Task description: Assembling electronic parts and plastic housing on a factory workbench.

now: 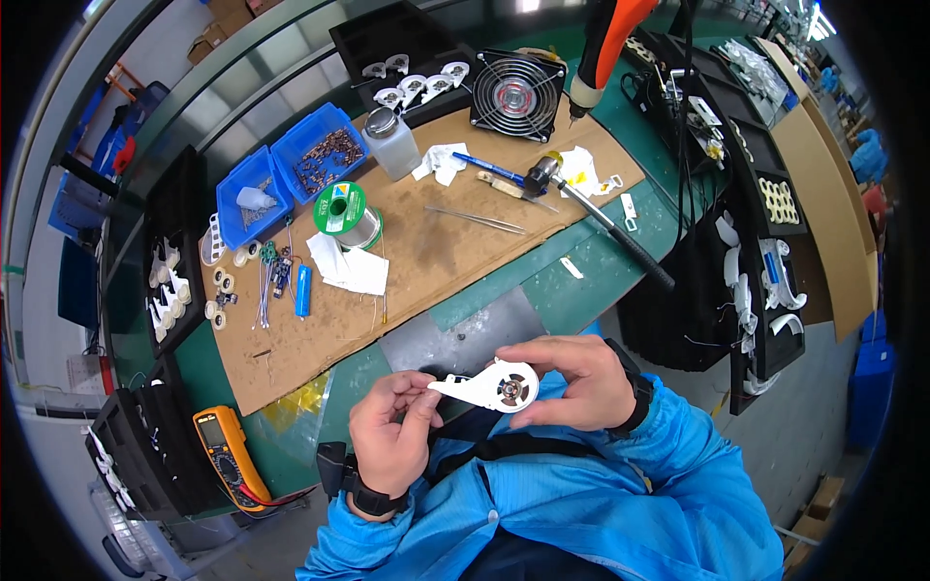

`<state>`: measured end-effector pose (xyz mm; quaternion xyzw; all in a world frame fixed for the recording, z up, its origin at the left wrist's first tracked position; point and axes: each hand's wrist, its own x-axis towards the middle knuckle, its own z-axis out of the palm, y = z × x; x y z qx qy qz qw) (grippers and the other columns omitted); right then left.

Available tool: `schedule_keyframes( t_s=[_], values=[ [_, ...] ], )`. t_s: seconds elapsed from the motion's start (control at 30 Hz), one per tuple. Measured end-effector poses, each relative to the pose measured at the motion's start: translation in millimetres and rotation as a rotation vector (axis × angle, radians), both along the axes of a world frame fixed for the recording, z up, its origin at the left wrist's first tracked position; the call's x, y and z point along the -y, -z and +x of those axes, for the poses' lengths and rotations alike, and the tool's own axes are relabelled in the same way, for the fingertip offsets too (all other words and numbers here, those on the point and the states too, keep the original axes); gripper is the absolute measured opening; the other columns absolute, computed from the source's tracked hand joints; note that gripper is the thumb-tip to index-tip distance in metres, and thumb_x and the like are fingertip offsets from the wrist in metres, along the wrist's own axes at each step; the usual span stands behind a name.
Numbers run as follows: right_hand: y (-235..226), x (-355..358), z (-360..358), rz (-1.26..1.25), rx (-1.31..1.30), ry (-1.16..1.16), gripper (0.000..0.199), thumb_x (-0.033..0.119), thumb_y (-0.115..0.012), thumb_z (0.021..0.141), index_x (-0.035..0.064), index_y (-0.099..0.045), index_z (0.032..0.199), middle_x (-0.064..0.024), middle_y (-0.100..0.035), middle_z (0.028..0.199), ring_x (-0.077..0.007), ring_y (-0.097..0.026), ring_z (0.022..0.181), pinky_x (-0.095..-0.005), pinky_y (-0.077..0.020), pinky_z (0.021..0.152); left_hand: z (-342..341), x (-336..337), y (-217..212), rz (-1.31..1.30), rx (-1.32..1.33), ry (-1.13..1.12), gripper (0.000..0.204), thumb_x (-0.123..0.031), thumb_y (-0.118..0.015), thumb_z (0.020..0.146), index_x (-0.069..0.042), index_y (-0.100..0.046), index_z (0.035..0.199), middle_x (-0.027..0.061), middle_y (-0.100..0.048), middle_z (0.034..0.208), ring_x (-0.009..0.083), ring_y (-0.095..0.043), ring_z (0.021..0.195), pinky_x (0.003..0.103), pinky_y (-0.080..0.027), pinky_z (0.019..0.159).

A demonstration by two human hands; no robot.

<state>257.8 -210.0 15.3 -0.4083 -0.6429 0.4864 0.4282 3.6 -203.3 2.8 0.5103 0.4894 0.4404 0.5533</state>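
Between my hands, above the table's front edge, is a white plastic housing [475,389] with a round end and a narrow tapering tail. A dark, spoked round part shows in its round end. My left hand [395,426] pinches the tail between thumb and fingers. The round end lies between the thumb and fingers of my right hand [577,380]. Just beyond them lies a grey metal plate [412,351] with a small dark piece on it.
Cardboard [426,266] covers the green table. On it are a solder spool [363,228], tweezers [477,220], a hammer [610,228], a dispenser bottle [392,150], blue screw bins [254,198] and a fan [516,95]. An electric screwdriver [603,53] hangs above. A multimeter [231,460] stands at left.
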Motion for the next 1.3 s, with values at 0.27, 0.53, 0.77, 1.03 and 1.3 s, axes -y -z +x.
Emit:
schedule_keyframes(
  t_s=[0.27,0.53,0.77,1.03,1.3],
  values=[
    [8.4,7.3,11.6,-0.042,-0.054,0.009,0.069,0.017,-0.093,0.074,-0.0047,-0.063,0.132,-0.0181,-0.074,0.112,-0.0235,-0.074,0.102,-0.0344,-0.0591,0.088,7.9,-1.5,-7.2,0.034,-0.047,0.041,0.014,0.003,-0.067,0.095,0.008,-0.063,0.107,0.0108,-0.070,0.091,0.0115,-0.066,0.069,0.023,-0.054,0.060],
    [6.5,3.6,13.9,0.044,-0.114,0.005,0.064,0.013,-0.091,0.077,-0.0023,-0.064,0.133,-0.0164,-0.074,0.110,-0.0208,-0.075,0.094,-0.0308,-0.0593,0.080,9.8,-1.5,-12.5,0.062,-0.066,0.075,0.014,0.004,-0.065,0.095,0.008,-0.061,0.108,0.0122,-0.070,0.094,0.0125,-0.066,0.069,0.023,-0.053,0.060],
    [-5.0,-3.1,28.0,0.136,-0.095,-0.062,0.056,0.003,-0.083,0.082,0.0007,-0.064,0.134,-0.0187,-0.068,0.130,-0.0289,-0.068,0.117,-0.0370,-0.0557,0.095,20.0,-6.3,-14.6,0.296,-0.116,0.095,0.013,0.007,-0.064,0.093,0.006,-0.061,0.105,0.0137,-0.069,0.092,0.0143,-0.067,0.069,0.025,-0.054,0.061],
    [-17.0,5.4,40.6,0.245,0.017,0.019,0.056,0.012,-0.082,0.085,-0.0003,-0.061,0.136,-0.0172,-0.067,0.128,-0.0308,-0.068,0.112,-0.0365,-0.0547,0.096,31.2,-6.4,-16.3,0.151,0.023,0.040,0.014,-0.002,-0.071,0.089,0.007,-0.067,0.099,0.0104,-0.070,0.081,0.0144,-0.068,0.067,0.026,-0.055,0.062],
    [-28.4,23.6,99.7,0.428,0.422,0.240,0.053,0.024,-0.084,0.083,0.0030,-0.064,0.128,-0.0105,-0.070,0.110,-0.0265,-0.071,0.090,-0.0337,-0.0590,0.075,50.8,-0.7,-11.3,0.080,0.051,0.209,0.013,0.003,-0.060,0.098,0.000,-0.055,0.109,0.0103,-0.067,0.098,0.0117,-0.060,0.068,0.024,-0.050,0.066]
  ],
)
